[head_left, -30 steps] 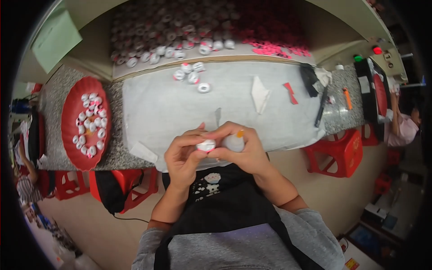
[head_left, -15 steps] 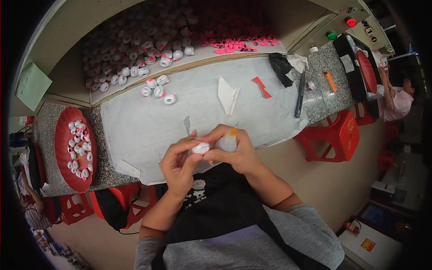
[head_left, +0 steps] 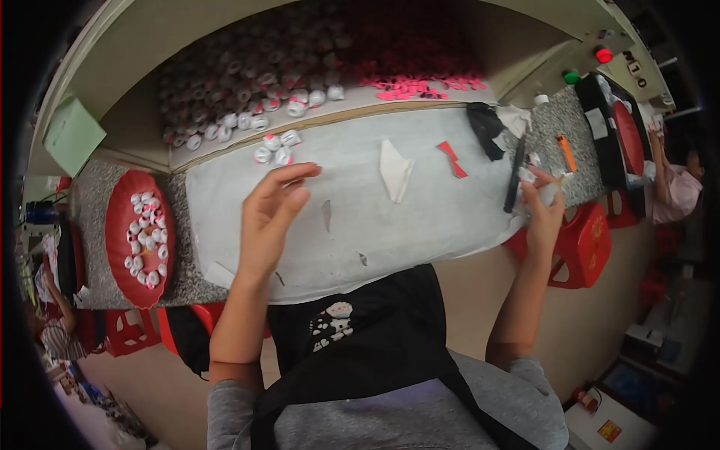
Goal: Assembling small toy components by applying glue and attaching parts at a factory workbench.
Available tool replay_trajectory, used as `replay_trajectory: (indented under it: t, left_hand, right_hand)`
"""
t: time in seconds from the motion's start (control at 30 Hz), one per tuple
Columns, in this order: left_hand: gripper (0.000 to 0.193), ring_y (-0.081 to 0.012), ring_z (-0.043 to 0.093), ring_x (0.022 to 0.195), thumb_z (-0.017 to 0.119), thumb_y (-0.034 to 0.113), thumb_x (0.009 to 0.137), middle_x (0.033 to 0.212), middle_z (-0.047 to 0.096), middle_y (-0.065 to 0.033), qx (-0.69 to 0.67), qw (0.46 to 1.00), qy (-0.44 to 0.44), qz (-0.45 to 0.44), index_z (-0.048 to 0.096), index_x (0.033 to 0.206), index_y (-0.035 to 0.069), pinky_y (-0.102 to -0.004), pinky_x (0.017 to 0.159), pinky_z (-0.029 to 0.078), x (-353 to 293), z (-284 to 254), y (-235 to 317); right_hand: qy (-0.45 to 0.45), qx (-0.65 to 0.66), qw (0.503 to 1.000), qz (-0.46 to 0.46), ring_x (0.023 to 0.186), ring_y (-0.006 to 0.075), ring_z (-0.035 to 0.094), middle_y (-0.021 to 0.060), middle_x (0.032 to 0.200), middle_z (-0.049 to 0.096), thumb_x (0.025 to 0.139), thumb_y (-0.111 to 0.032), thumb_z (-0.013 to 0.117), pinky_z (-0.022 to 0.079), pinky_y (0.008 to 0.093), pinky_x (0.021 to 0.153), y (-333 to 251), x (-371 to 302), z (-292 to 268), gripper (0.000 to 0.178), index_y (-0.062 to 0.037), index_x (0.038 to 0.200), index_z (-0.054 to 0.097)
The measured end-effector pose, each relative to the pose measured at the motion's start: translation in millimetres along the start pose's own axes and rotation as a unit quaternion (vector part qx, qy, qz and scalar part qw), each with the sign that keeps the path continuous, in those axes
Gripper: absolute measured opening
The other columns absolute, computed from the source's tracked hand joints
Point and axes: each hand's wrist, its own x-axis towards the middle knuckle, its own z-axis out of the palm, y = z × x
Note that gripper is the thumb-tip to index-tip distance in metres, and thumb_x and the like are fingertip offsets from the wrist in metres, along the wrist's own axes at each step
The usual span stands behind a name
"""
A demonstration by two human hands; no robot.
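The left hand (head_left: 271,214) is open above the white sheet (head_left: 420,217), fingers near three small white spools (head_left: 274,148). The right hand (head_left: 543,202), at the sheet's right edge, is closed on a small white piece (head_left: 550,191).

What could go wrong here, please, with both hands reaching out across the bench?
The left hand reaches toward the loose white rolls; a careless sweep could scatter them. The right hand, at the edge of the white sheet by the black tool, might knock the tool off.
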Motion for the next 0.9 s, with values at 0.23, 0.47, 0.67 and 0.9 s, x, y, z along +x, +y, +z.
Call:
replay_trajectory:
  t: [0.23,0.47,0.67,0.9]
  left_hand:
    - [0.023,-0.0130,0.048,0.091,0.050,0.008,0.077,0.095,0.055,-0.0076,0.060,0.997,0.041,0.022,0.051,0.098,0.000,-0.0245,0.082,0.034,7.9,-32.2,1.3]
    - [0.021,-0.0134,0.051,0.087,0.052,0.011,0.076,0.092,0.056,-0.0067,0.170,0.976,0.113,0.080,0.053,0.094,0.000,-0.0246,0.078,0.037,26.1,-69.0,5.8]
    - [0.019,-0.0194,0.052,0.083,0.054,0.012,0.074,0.088,0.057,-0.0069,0.327,0.930,0.120,0.117,0.056,0.091,0.005,-0.0276,0.075,0.039,43.3,-79.9,2.1]
    - [0.016,-0.0200,0.051,0.077,0.054,0.011,0.072,0.080,0.057,-0.0066,0.494,0.853,0.052,0.162,0.057,0.088,0.006,-0.0287,0.066,0.040,67.1,-64.8,10.0]
  right_hand:
    - [0.037,-0.094,0.995,-0.019,0.056,0.0040,0.039,-0.0037,0.065,0.044,0.073,-0.008,0.056,0.031,0.0153,0.049,9.9,7.7,-16.0,0.020,-0.0023,0.092,0.055]
    - [0.012,-0.265,0.952,-0.150,0.078,0.0140,0.049,0.0078,0.085,0.055,0.075,-0.009,0.055,0.038,0.0245,0.072,47.5,32.0,-61.4,0.022,0.0028,0.093,0.053]
    - [0.014,-0.362,0.926,-0.108,0.078,0.0149,0.050,0.0090,0.088,0.056,0.074,-0.010,0.056,0.039,0.0249,0.071,35.6,30.8,-46.0,0.023,0.0026,0.093,0.053]
    - [0.041,-0.335,0.933,-0.127,0.082,0.0154,0.050,0.0106,0.089,0.056,0.075,-0.009,0.055,0.038,0.0261,0.075,41.4,27.1,-45.7,0.025,0.0018,0.098,0.052]
